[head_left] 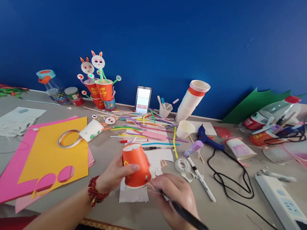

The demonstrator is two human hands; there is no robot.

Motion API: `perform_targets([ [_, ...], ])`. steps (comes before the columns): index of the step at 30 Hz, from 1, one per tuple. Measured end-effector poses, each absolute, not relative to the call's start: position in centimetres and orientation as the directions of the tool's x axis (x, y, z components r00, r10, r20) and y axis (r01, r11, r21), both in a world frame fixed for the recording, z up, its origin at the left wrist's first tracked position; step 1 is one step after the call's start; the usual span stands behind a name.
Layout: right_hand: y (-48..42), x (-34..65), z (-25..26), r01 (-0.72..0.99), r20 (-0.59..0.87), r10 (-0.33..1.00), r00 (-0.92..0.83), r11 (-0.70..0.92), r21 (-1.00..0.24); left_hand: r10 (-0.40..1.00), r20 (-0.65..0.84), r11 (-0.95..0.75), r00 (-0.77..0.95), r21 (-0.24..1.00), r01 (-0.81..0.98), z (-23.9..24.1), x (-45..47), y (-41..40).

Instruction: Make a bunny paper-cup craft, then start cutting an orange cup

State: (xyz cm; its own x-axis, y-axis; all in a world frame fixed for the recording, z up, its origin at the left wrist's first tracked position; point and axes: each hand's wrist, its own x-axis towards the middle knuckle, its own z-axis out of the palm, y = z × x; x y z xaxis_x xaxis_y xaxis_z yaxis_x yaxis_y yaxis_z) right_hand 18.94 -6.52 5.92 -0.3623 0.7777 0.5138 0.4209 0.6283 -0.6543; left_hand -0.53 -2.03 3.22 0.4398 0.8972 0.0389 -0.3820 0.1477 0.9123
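My left hand (pixel 118 175), with a dark red bead bracelet on the wrist, is closed round an orange paper cup (pixel 136 166). The cup is tilted, its narrow base up and its white rim down. My right hand (pixel 175 195) is closed on a black-handled pointed tool (pixel 191 217); its exact kind is not clear. The tool's thin tip meets the cup's right side near the rim, at a small rough mark. Under the cup lies a piece of white paper (pixel 134 197).
Yellow card (pixel 58 151) on pink sheets lies left, with a tape roll (pixel 69 139) on it. Coloured pipe cleaners (pixel 140 128) spread across the middle. Right are a marker (pixel 202 180), a glue gun (pixel 207 138) with looping cord, and a power strip (pixel 287 204). Stacked cups (pixel 191 101) stand behind.
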Motion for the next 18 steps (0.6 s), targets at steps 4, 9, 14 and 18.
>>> perform_targets([
  [4,-6.1,19.1,5.9,0.408,0.652,0.609,-0.452,0.791,-0.456,0.898,0.044,0.13,0.437,0.924,-0.359,3.3,-0.5,-2.2],
  [9,-6.8,18.7,5.1,0.391,0.663,0.628,-0.407,0.776,-0.494,0.903,0.168,-0.022,0.395,0.937,-0.348,3.1,-0.5,-2.4],
  [14,-7.5,17.8,5.0,0.361,0.616,0.751,-0.238,0.657,-0.662,0.903,0.314,-0.183,0.294,0.899,-0.398,2.9,-0.2,-2.6],
  [18,-7.8,17.4,5.1,0.327,0.5,0.855,-0.141,0.517,-0.791,0.872,0.425,-0.295,0.241,0.851,-0.435,2.8,0.2,-2.8],
])
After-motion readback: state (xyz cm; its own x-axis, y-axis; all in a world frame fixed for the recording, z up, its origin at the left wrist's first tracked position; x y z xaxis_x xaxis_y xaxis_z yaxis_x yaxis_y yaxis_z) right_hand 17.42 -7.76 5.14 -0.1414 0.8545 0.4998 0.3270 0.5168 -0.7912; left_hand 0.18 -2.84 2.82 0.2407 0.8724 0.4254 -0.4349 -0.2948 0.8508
